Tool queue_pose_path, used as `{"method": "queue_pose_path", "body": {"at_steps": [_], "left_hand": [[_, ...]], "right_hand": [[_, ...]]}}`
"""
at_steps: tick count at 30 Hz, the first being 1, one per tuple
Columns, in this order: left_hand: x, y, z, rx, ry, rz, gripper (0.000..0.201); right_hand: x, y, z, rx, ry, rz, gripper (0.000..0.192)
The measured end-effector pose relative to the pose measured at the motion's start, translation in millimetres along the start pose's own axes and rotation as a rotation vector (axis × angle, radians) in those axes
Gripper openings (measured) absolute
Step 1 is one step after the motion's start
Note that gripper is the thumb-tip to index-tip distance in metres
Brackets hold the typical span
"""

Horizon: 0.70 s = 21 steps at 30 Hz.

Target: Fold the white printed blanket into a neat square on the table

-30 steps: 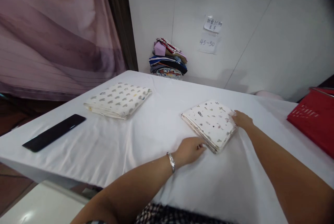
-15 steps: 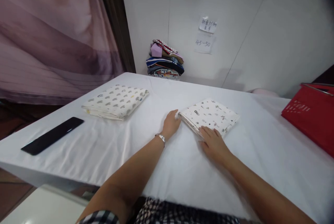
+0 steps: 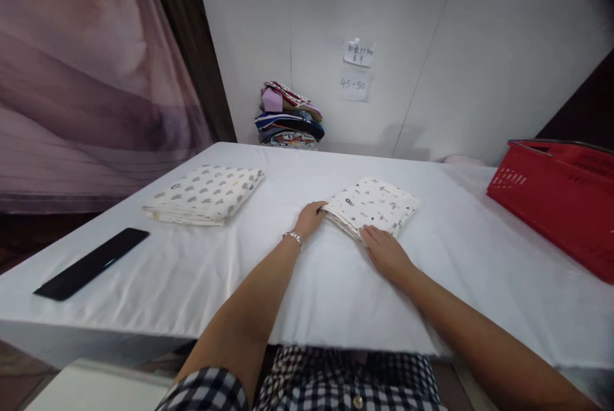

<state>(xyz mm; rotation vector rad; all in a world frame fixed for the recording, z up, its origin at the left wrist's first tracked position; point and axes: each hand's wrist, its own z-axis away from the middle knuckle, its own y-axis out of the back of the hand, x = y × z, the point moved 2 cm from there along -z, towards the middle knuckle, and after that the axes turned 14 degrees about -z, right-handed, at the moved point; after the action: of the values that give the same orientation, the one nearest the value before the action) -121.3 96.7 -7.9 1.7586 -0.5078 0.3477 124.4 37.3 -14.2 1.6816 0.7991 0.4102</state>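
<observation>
— How far along does it look from where you stand?

— Well on, I'd say; the folded printed cloth lies just right of the frame's centre on the white-covered table, already a neat flat packet with its layered edges showing along the near side; both hands are on it.

— Gripping it?

— No; the left hand is at the packet's left corner, fingers curled loosely against the edge, and whether it pinches a layer I cannot tell; the right hand lies flat with fingers spread, its fingertips pressing on the near corner; there's a silver bracelet on the left wrist.

— And the rest of the table?

— A second folded cloth, with a grey pattern, sits left of centre, well apart from the first and untouched; it looks finished; a black flat bar lies at the far left; a red basket stands at the right edge, and what it holds is hidden from here.

— So what's left?

— By my guess, only squaring and smoothing this one; a stack of folded clothes is by the wall at upper centre, below two paper notes.
</observation>
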Motion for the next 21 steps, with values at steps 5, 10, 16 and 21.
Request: {"method": "queue_pose_path", "body": {"at_steps": [5, 10, 16, 21], "left_hand": [[12, 11.7, 31, 0.009, -0.104, -0.139, 0.025], [36, 13.5, 79, -0.038, -0.255, -0.383, 0.021], [53, 21.5, 95, 0.024, -0.334, -0.463, 0.023], [72, 12.9, 86, 0.144, -0.483, -0.424, 0.034]], "right_hand": [[35, 12, 22, -0.017, 0.116, -0.044, 0.046], [57, 20, 49, 0.021, 0.029, -0.037, 0.044], [44, 21, 55, 0.048, -0.054, -0.060, 0.045], [13, 28, 35, 0.048, -0.022, -0.126, 0.050]]}}
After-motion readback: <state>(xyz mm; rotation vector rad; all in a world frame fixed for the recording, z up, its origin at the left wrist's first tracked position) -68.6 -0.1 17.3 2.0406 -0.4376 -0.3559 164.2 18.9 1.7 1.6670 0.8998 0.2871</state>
